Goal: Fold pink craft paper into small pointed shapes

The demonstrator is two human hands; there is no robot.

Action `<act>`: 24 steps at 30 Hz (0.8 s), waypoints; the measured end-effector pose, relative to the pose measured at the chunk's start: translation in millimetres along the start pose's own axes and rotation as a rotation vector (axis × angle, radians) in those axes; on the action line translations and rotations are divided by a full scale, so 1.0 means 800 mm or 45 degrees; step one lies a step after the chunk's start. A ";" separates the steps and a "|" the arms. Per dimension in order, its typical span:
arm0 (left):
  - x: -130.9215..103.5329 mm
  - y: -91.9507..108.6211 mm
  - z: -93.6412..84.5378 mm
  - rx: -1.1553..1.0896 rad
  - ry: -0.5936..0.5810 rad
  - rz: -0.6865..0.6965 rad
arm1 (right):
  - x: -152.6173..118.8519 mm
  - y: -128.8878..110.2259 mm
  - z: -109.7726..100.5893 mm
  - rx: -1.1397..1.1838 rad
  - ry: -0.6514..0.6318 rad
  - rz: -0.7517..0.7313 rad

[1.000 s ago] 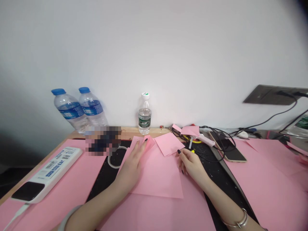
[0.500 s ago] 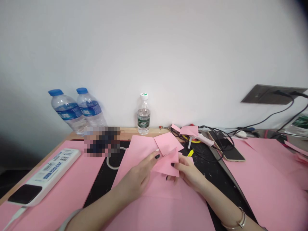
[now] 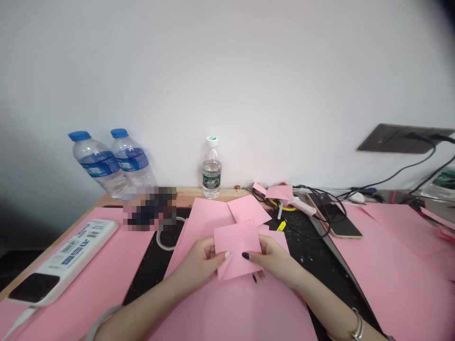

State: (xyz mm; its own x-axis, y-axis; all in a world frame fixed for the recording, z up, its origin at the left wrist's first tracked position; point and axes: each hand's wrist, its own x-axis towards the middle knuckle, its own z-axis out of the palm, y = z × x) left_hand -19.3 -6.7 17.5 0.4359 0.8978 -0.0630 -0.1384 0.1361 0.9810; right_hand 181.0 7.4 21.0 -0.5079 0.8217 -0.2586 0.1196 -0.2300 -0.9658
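Observation:
Between my two hands is a small, roughly square piece of pink paper [image 3: 236, 241], creased in places. My left hand [image 3: 204, 258] grips its left edge, thumb on top and fingers behind. On the right edge, my right hand [image 3: 275, 258] pinches the same piece with its thumb on the face; some fingertips show below it. Larger pink sheets [image 3: 227, 312] lie beneath my hands on a black mat [image 3: 142, 277]. Just beyond the held piece rests another small pink paper square [image 3: 249, 210].
A white power bank-like device [image 3: 76, 255] lies left. Two blue-capped bottles [image 3: 97, 161] and a smaller water bottle [image 3: 212, 170] stand by the wall. At right are a glue gun [image 3: 300, 207], black cables, a phone [image 3: 337, 220] and more pink sheets [image 3: 394, 265].
The small pink paper has turned and come nearer, facing me more squarely. My left hand has gone from touching its top corner to gripping its left edge.

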 end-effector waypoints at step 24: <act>-0.001 0.003 -0.007 -0.156 -0.162 -0.170 | -0.004 -0.006 0.008 0.033 0.022 -0.117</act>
State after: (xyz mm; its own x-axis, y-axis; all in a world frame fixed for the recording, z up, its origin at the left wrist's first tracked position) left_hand -24.9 -4.7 19.1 0.5650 0.8095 -0.1597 -0.1754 0.3069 0.9354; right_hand 176.5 2.6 26.5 -0.5011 0.8486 -0.1693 0.0507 -0.1666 -0.9847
